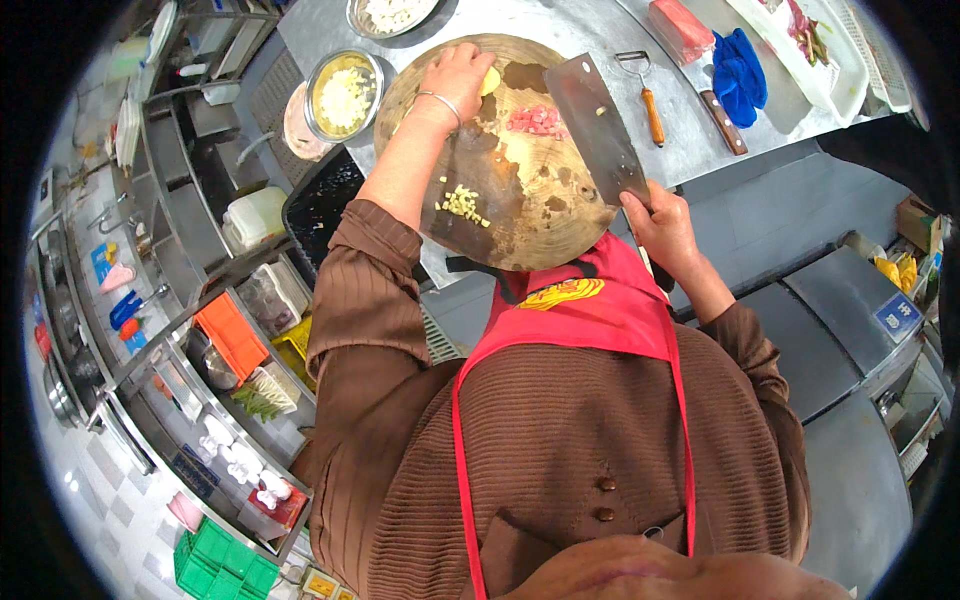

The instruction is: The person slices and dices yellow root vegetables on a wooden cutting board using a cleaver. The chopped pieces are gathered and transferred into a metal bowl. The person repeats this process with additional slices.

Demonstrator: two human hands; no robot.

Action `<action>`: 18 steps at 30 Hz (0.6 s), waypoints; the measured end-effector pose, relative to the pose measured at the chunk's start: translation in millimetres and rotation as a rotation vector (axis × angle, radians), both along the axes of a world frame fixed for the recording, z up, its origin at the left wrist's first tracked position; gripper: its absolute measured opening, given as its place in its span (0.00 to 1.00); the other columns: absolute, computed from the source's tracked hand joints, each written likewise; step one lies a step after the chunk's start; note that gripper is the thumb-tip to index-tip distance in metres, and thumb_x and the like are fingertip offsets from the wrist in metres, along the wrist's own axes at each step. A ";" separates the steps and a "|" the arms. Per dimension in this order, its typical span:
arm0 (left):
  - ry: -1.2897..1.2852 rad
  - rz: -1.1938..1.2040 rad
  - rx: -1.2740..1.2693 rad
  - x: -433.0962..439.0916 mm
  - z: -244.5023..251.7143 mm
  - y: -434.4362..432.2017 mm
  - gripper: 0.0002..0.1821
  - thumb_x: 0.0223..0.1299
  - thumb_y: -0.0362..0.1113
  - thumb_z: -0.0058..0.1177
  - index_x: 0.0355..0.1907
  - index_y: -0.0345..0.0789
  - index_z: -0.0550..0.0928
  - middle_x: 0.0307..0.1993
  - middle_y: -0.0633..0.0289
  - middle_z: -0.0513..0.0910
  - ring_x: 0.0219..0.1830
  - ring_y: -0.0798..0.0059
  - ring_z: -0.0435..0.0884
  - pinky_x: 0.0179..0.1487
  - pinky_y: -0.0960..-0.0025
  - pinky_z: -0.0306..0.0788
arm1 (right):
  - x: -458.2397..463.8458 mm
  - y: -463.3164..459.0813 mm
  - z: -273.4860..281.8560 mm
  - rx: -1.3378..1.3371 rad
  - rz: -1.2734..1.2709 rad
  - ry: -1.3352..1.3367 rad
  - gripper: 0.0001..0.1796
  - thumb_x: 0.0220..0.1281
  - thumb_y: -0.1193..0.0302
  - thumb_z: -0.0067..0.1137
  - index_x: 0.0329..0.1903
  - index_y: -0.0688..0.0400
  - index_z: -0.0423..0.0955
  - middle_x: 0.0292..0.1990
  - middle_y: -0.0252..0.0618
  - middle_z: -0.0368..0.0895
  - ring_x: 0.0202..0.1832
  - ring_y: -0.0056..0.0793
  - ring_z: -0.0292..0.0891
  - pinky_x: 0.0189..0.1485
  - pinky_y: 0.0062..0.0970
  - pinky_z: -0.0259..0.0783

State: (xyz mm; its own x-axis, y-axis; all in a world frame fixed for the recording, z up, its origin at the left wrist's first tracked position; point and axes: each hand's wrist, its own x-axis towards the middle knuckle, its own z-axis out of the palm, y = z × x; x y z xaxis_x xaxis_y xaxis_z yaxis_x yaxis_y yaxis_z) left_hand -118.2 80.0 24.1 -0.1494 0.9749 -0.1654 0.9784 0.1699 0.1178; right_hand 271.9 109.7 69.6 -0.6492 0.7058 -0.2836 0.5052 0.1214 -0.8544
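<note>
My left hand (455, 79), with a bangle at the wrist, rests at the far left of a round wooden chopping block (540, 217). Its fingers close over a pale yellow piece of vegetable (490, 81), mostly hidden beneath them. In my right hand (660, 225), at the block's right edge, is the handle of a Chinese cleaver (592, 120). The broad blade points away from me over the block's right side, with a small bit stuck to it. Pink diced food (537, 121) lies beside the blade. Nearer me on the left are pale green vegetable dice (463, 204).
Left of the block stands a metal bowl (345, 96) of pale diced food; another bowl (391, 15) sits behind it. On the steel table (600, 34) at right lie a wooden-handled peeler (649, 105), a brown-handled knife (724, 124), a blue cloth (739, 75) and a white tray (806, 71).
</note>
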 end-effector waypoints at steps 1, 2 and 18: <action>0.007 -0.001 -0.004 -1.0 1.5 2.5 0.35 0.55 0.28 0.64 0.68 0.50 0.78 0.63 0.59 0.76 0.69 0.56 0.73 0.70 0.46 0.69 | 1.1 0.7 -1.2 -0.001 -0.003 0.004 0.10 0.72 0.68 0.65 0.42 0.63 0.78 0.28 0.58 0.81 0.32 0.59 0.82 0.33 0.41 0.75; 0.017 0.006 -0.010 -1.1 2.3 5.3 0.35 0.54 0.29 0.65 0.67 0.50 0.78 0.64 0.60 0.76 0.69 0.56 0.73 0.69 0.46 0.69 | 2.8 1.0 -2.2 -0.001 -0.002 -0.012 0.10 0.72 0.67 0.65 0.42 0.63 0.78 0.28 0.58 0.81 0.33 0.61 0.81 0.33 0.42 0.74; -0.340 0.357 0.560 102.2 11.4 -190.6 0.23 0.65 0.25 0.52 0.63 0.35 0.82 0.65 0.49 0.78 0.68 0.47 0.74 0.74 0.50 0.65 | -1.9 -40.4 -0.8 -0.428 0.146 -0.037 0.13 0.73 0.67 0.63 0.50 0.65 0.80 0.23 0.37 0.80 0.23 0.28 0.78 0.26 0.32 0.73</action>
State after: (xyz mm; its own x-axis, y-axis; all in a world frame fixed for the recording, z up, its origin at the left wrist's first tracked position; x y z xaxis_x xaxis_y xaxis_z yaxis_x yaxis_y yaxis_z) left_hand -16.0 -110.6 35.6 -0.5021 0.8283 0.2486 0.7691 0.2962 0.5663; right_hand 270.0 69.4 68.8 -0.7170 0.4219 -0.5548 0.5404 -0.1663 -0.8248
